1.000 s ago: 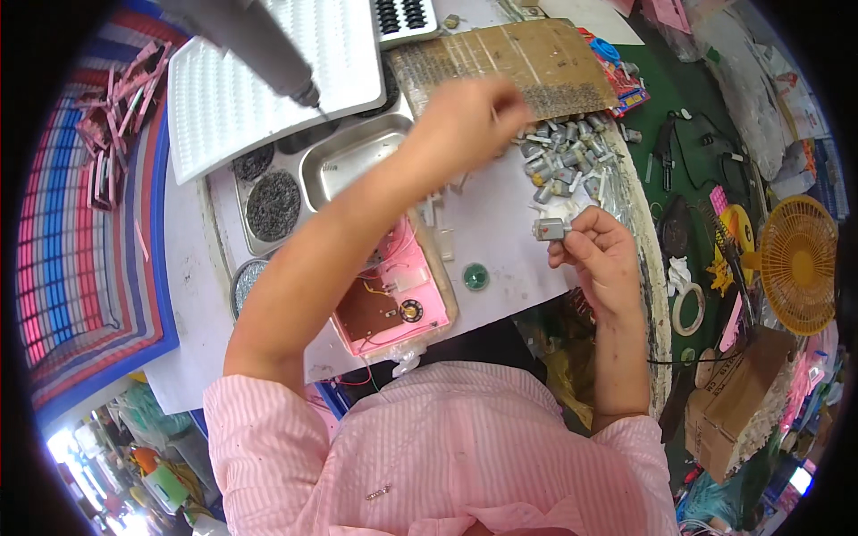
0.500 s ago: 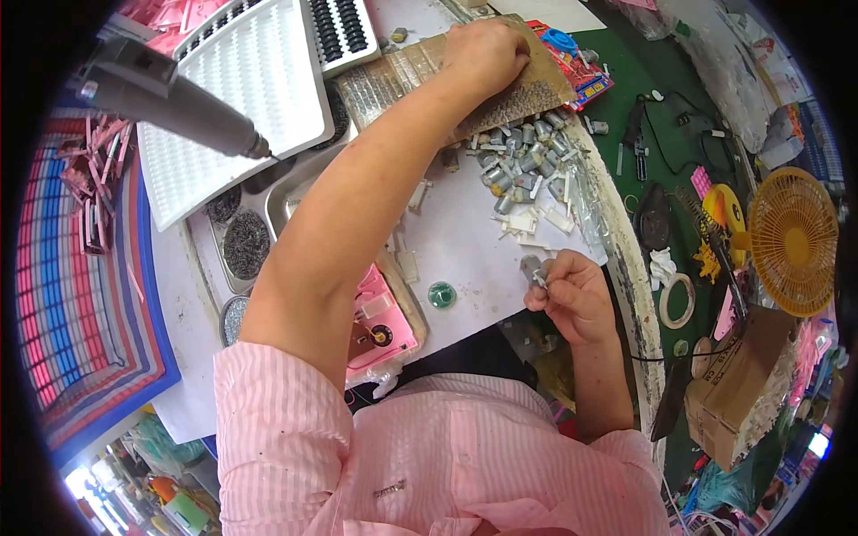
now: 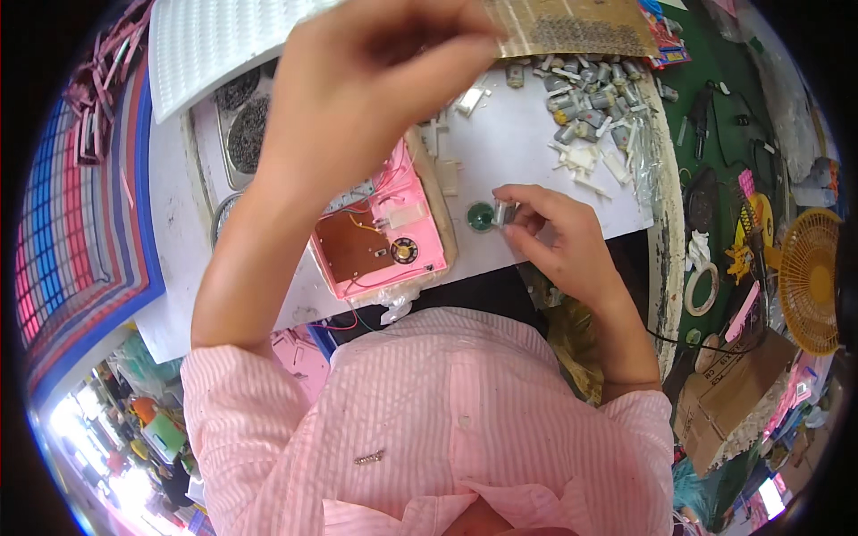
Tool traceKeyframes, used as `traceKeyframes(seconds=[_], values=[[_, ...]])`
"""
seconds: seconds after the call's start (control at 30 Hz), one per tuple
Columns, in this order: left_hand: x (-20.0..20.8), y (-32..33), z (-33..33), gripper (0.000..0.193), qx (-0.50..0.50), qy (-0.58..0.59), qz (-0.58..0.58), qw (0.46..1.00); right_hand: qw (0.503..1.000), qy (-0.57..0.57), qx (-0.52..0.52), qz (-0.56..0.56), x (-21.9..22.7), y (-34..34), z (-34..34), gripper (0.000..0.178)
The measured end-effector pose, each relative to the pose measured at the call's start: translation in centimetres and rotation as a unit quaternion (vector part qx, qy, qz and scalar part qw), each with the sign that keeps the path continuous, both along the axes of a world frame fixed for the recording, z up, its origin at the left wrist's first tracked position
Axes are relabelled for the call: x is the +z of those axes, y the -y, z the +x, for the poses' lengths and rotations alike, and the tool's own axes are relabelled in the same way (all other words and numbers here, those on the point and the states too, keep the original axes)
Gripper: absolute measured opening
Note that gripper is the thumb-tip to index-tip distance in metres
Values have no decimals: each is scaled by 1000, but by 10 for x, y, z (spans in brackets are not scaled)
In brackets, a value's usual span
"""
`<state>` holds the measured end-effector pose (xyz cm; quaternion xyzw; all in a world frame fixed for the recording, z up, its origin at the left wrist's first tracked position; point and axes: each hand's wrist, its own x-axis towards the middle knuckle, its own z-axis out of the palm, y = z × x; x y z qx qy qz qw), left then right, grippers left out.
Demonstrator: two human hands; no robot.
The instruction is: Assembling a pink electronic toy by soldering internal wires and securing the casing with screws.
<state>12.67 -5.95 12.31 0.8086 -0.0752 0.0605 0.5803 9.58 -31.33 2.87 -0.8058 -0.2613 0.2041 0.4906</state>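
My left hand (image 3: 366, 89) is raised over the table at the upper left, blurred. Its thumb and fingers come together beside a brown cardboard sheet (image 3: 572, 27) dotted with tiny parts. Whatever it pinches is too small or hidden to make out. In my right hand (image 3: 567, 237), thumb and fingers grip a small grey motor (image 3: 503, 213), just above the table's front edge. Right beside that motor lies a round green disc (image 3: 481, 217). Between my arms sits an open pink box (image 3: 433, 228) with wires and a round black part inside.
A heap of small motors with white fittings (image 3: 594, 103) lies at the back right. White ridged tray (image 3: 214, 54) and round containers of dark small parts (image 3: 246, 138) stand at the left. A yellow fan (image 3: 809, 277) and a cardboard carton (image 3: 733, 402) are far right.
My left hand has come off the cardboard sheet, back and to the left. My right hand has carried the motor left to beside the green disc. The whole view has shifted.
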Motion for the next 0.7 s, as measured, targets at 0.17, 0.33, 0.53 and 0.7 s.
traceKeyframes(seconds=[0.17, 0.33, 0.53, 0.7], values=[[-35, -34, -109, 12, 47, -51, -111, 991, 987, 120, 76, -77, -1, -21, 5, 39], [-61, -21, -163, 19, 104, -89, -145, 980, 933, 275, 127, -196, 9, -35, -1, 39], [-76, 5, -191, 33, 121, -114, -115, 979, 988, 7, 55, -146, 20, -27, 2, 48], [-88, 14, -185, 40, 98, -42, -135, 985, 937, -277, -12, 213, 28, -49, -51, 46]])
